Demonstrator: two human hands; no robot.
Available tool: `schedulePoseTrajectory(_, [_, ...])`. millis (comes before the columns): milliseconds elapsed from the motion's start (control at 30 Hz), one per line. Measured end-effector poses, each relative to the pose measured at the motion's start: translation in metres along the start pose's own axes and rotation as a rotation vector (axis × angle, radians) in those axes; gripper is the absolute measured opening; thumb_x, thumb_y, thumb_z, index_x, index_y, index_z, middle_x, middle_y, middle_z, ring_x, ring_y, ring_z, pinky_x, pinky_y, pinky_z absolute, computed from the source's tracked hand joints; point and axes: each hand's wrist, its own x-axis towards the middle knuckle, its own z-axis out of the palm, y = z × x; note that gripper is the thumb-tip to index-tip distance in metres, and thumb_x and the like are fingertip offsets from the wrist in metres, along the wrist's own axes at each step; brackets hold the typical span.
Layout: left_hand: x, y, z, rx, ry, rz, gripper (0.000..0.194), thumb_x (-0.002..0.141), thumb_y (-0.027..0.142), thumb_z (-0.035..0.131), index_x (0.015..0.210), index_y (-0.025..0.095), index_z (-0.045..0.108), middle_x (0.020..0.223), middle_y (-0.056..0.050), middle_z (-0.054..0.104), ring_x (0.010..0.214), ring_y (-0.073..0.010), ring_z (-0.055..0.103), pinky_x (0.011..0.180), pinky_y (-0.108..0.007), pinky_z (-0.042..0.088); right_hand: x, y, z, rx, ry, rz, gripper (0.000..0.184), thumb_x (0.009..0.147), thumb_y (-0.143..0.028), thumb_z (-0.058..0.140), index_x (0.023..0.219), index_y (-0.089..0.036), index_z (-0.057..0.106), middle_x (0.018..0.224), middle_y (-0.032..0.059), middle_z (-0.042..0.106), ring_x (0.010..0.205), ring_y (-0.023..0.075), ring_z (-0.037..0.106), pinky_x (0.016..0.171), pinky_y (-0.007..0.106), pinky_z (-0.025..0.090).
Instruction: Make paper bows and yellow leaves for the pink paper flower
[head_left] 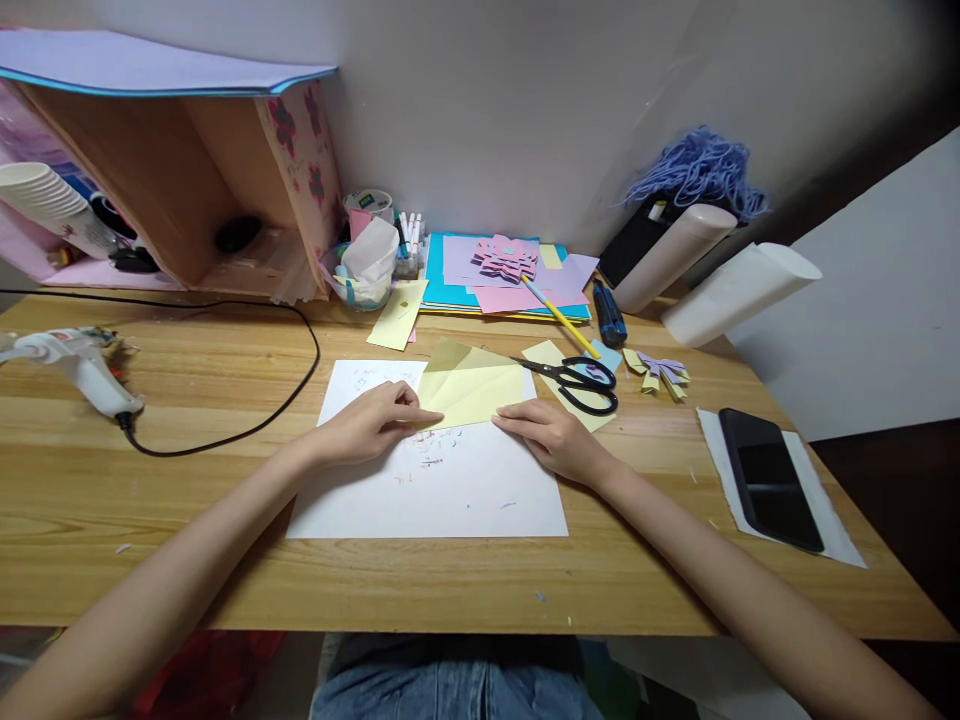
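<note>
A creased sheet of yellow paper (480,390) lies over the top part of a marked white sheet (427,500). My left hand (375,422) is closed at the yellow paper's lower left corner, its index finger pressing along the near edge. At the lower right corner, the fingertips of my right hand (559,437) pinch that same edge. Black-handled scissors (581,382) rest beside the paper's right end, on top of another yellow piece (551,355). The blades' tips reach the paper's upper right side.
A white glue gun (82,370) with a black cord sits on the left. Behind are a cardboard box (300,180), a tub of scraps (360,290) and stacked coloured paper (450,285) with a pink paper flower (506,260). A phone (769,480) lies right, near paper rolls (742,290).
</note>
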Motion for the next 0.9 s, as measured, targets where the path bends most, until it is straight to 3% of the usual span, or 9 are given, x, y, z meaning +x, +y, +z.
schedulePoseTrajectory(267, [-0.003,0.002,-0.006,-0.079,-0.017,-0.045,0.043,0.085,0.023,0.045,0.128,0.030,0.046,0.097,-0.005,0.051,0.092,-0.0190,0.047,0.083,-0.036,0.040,0.006,-0.013,-0.001,-0.201,0.046,-0.030,0.026,0.088,-0.014,0.042,0.103,-0.016,0.063,0.099,0.0128,0.068,0.094,0.0229,0.063,0.079,0.041,0.052])
schedulePoseTrajectory(533, [-0.005,0.003,-0.006,-0.094,0.003,-0.051,0.047,0.084,0.023,0.045,0.130,0.026,0.042,0.098,-0.006,0.051,0.092,-0.0195,0.048,0.085,-0.036,0.041,0.049,-0.039,0.021,-0.227,-0.191,-0.251,0.035,0.092,-0.012,0.037,0.124,-0.016,0.048,0.120,0.0105,0.059,0.105,0.0193,0.054,0.087,0.037,0.047])
schedulePoseTrajectory(667, [-0.005,0.004,-0.005,-0.095,0.017,-0.035,0.046,0.084,0.022,0.046,0.129,0.025,0.042,0.100,-0.006,0.051,0.093,-0.0196,0.047,0.086,-0.036,0.041,0.067,-0.049,0.030,-0.256,-0.236,-0.323,0.033,0.093,-0.014,0.035,0.122,-0.011,0.049,0.115,0.0107,0.061,0.099,0.0202,0.055,0.083,0.036,0.047])
schedulePoseTrajectory(900, [-0.005,0.004,-0.004,-0.107,0.015,-0.046,0.046,0.083,0.020,0.046,0.128,0.025,0.042,0.099,-0.005,0.052,0.092,-0.0188,0.047,0.086,-0.035,0.040,0.056,-0.030,0.014,-0.268,-0.215,-0.315,0.031,0.092,-0.012,0.034,0.110,-0.010,0.059,0.099,0.0103,0.067,0.085,0.0191,0.057,0.070,0.033,0.048])
